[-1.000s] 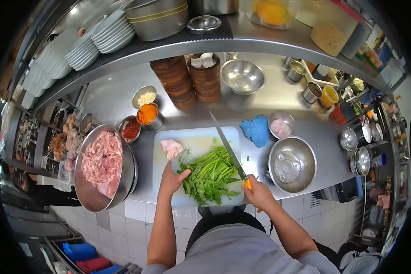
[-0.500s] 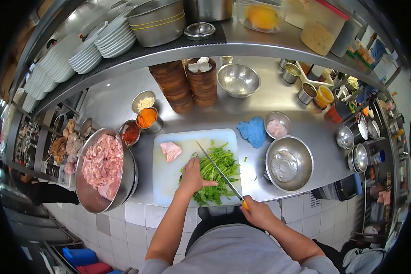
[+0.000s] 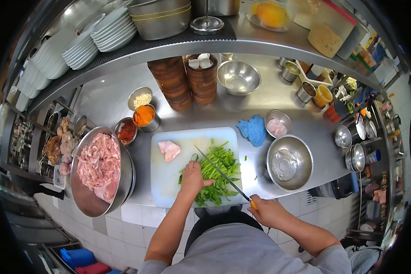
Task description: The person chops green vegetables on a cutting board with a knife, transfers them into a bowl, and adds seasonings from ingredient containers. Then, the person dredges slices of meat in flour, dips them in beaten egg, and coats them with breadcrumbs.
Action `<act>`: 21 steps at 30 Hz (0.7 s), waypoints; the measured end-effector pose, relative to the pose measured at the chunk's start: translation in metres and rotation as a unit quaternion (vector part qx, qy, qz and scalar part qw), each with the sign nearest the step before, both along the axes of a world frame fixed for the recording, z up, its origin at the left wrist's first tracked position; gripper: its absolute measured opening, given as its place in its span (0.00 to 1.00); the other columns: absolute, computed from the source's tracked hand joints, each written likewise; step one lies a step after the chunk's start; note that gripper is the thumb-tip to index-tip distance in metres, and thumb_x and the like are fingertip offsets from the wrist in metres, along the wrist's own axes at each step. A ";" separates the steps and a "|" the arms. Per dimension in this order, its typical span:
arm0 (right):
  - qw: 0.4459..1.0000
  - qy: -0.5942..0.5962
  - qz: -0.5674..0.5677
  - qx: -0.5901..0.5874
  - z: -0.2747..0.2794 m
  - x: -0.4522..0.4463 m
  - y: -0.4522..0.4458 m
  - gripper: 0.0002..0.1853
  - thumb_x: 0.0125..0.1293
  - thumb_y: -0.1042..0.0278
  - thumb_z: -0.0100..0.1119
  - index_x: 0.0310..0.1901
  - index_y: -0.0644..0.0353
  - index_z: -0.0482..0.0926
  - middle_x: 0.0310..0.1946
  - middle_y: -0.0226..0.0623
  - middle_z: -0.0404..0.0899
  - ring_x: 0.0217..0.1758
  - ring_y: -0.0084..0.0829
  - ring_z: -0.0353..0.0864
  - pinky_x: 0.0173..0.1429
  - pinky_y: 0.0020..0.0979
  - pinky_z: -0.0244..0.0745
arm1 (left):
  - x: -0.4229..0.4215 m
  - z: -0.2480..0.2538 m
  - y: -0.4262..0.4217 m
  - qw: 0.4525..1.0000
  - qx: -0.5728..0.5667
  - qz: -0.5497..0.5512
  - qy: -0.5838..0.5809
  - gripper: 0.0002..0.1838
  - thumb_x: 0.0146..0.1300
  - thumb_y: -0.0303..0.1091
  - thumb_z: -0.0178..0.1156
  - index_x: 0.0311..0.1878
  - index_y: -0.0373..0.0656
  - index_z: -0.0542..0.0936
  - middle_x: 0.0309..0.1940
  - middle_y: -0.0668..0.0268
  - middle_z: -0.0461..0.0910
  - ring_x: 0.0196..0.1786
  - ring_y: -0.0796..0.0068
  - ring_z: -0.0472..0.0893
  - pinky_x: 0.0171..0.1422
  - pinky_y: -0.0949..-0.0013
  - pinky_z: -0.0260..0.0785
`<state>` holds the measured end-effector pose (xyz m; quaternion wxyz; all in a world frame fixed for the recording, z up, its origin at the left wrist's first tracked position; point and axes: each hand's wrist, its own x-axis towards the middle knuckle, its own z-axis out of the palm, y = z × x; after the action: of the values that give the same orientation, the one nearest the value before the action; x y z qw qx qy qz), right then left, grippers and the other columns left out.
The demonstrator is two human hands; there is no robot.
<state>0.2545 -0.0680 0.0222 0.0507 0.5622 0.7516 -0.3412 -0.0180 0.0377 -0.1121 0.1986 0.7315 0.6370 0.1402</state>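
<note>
Knife (image 3: 223,174) across leafy greens (image 3: 223,158)
Right hand (image 3: 268,213) wraps its handle (image 3: 253,205) at four o'clock; left hand (image 3: 194,178), thumb wide, covers nine o'clock, hold unclear.

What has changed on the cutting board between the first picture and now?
The left hand moved right, from the edge of the greens onto them. The knife tip swung left and came nearer the person, so the blade now crosses above the greens. The right hand still holds the knife. The meat piece stayed on the cutting board.
</note>
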 end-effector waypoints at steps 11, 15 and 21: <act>0.997 -0.013 -0.008 -0.072 -0.039 -0.027 0.029 0.16 0.71 0.58 0.51 0.49 0.61 0.64 0.35 0.54 0.82 0.40 0.57 0.82 0.44 0.54 0.75 | 0.002 -0.002 0.004 0.999 -0.008 -0.032 0.038 0.49 0.34 0.54 0.80 0.57 0.32 0.71 0.55 0.49 0.71 0.59 0.49 0.72 0.62 0.52 0.65; 0.996 0.018 -0.035 -0.074 -0.103 -0.047 0.043 0.16 0.69 0.58 0.53 0.49 0.60 0.64 0.39 0.54 0.82 0.44 0.57 0.81 0.46 0.54 0.74 | 0.002 -0.002 0.003 0.998 -0.012 -0.030 0.054 0.48 0.34 0.54 0.79 0.56 0.33 0.72 0.55 0.51 0.71 0.59 0.51 0.72 0.62 0.52 0.65; 0.997 0.061 -0.038 -0.020 -0.135 -0.059 0.064 0.21 0.69 0.54 0.53 0.54 0.60 0.64 0.37 0.55 0.82 0.42 0.58 0.81 0.45 0.53 0.74 | 0.000 -0.002 0.003 0.999 -0.007 -0.030 0.037 0.52 0.33 0.56 0.79 0.59 0.33 0.71 0.55 0.51 0.72 0.60 0.51 0.71 0.64 0.52 0.62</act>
<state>0.1952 -0.0042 -0.1133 0.0027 0.5675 0.7243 -0.3916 -0.0180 0.0406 -0.1141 0.1842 0.7538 0.6224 0.1026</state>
